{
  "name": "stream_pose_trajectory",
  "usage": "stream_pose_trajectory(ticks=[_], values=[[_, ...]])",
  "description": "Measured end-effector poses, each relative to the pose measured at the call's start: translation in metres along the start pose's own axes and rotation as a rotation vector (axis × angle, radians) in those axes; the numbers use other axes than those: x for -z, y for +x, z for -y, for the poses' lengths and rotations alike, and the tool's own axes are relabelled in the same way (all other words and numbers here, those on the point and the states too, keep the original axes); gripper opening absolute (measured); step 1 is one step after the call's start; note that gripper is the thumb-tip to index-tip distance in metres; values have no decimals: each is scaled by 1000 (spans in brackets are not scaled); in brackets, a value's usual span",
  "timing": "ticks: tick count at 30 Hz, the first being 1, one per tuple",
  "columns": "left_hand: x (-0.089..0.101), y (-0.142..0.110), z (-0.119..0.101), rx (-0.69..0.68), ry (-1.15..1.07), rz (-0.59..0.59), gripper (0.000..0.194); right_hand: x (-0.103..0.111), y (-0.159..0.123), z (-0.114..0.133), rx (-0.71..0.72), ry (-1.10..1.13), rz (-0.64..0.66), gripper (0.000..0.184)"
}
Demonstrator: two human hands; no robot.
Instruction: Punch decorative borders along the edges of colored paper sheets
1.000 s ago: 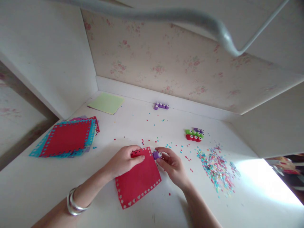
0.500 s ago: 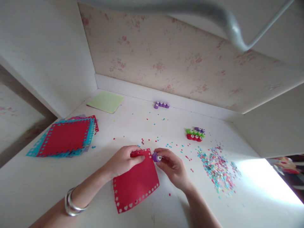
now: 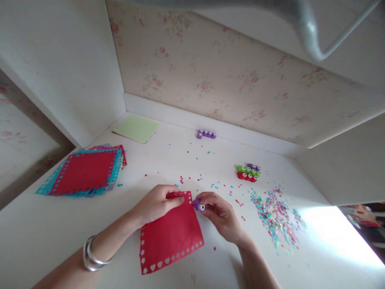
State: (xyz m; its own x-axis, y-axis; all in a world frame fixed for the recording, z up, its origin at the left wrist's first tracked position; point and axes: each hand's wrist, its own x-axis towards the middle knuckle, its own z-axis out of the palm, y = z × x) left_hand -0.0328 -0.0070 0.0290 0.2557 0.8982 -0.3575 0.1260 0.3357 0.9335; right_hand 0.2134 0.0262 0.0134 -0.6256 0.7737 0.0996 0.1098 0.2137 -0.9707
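Observation:
A red sheet of paper with star and heart holes cut along its edges lies in front of me, tilted a little. My left hand grips its upper left part, the thumb on top and the fingers behind. Between the thumb and fingers of my right hand is a small purple craft punch with a white and black button. It sits at the sheet's right edge, near the upper corner. Whether the paper is inside its slot I cannot tell.
Punched red and blue sheets are stacked at the left, pale green paper behind them. Purple punches stand by the wall; green, red and purple punches stand right. Loose confetti is heaped at the right, with bits scattered mid-table.
The red sheet has turned slightly, its lower left corner shifting left. The purple punch has tilted and sits a touch lower along the right edge. The whole view has shifted a little.

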Motion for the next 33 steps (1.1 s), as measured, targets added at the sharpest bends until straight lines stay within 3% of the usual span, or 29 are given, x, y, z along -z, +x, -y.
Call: stream_pose_trajectory(ticks=[8, 20, 33], values=[[0, 0, -4, -65, 84, 16, 22, 2, 0, 1, -61, 100, 135, 16], [3, 0, 0, 36, -56, -1, 31, 0, -1, -4, -119, 145, 63, 21], [2, 1, 0, -10, 4, -11, 26, 0, 1, -2, -49, 69, 61, 20]])
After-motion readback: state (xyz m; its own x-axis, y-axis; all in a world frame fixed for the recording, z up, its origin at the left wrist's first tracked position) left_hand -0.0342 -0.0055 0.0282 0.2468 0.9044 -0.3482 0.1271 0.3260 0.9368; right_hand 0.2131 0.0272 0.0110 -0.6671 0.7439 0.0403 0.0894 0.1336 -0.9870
